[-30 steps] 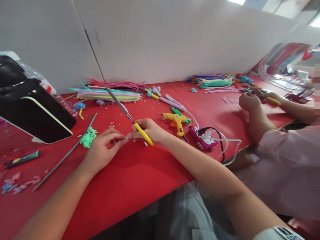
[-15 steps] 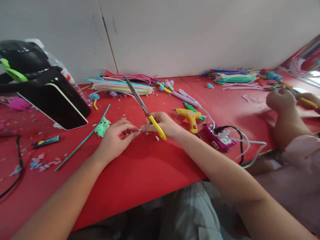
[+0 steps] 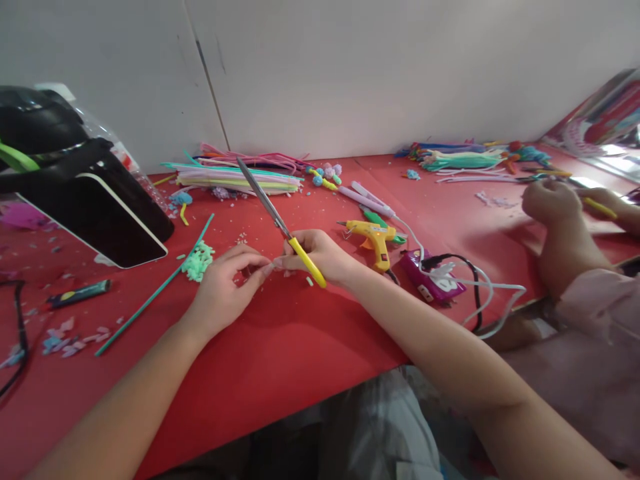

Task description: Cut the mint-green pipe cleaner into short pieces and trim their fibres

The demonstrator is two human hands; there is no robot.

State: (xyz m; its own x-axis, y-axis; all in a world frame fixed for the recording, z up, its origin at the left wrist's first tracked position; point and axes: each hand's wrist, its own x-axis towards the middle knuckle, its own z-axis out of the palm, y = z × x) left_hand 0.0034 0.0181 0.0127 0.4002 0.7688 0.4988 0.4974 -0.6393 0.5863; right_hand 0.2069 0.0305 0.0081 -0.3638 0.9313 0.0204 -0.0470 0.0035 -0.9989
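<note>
My right hand [image 3: 320, 257] keeps a pair of scissors [image 3: 280, 223] with yellow handles in its grip, the blades pointing up and away to the left. Thumb and forefinger of my left hand [image 3: 231, 283] are pinched together and meet the right fingertips. Between them is a tiny pale green pipe cleaner piece, now almost wholly hidden by the fingers. Left of my left hand lies a heap of cut light green pieces [image 3: 199, 261], with a long green pipe cleaner [image 3: 155, 293] beside it. One loose green piece [image 3: 310, 282] rests under the scissor handles.
A yellow glue gun [image 3: 373, 239] and a purple power strip [image 3: 431, 279] with cables lie at right. Pipe cleaner bundles [image 3: 235, 177] lie along the wall. A black bag-like holder [image 3: 100, 207] stands at left. Another person's hand [image 3: 553, 203] works at far right.
The whole view has shifted slightly, so things appear a little further left. Both hands stay fingertip to fingertip; the green piece between them shows less. The scissors stay in my right hand.
</note>
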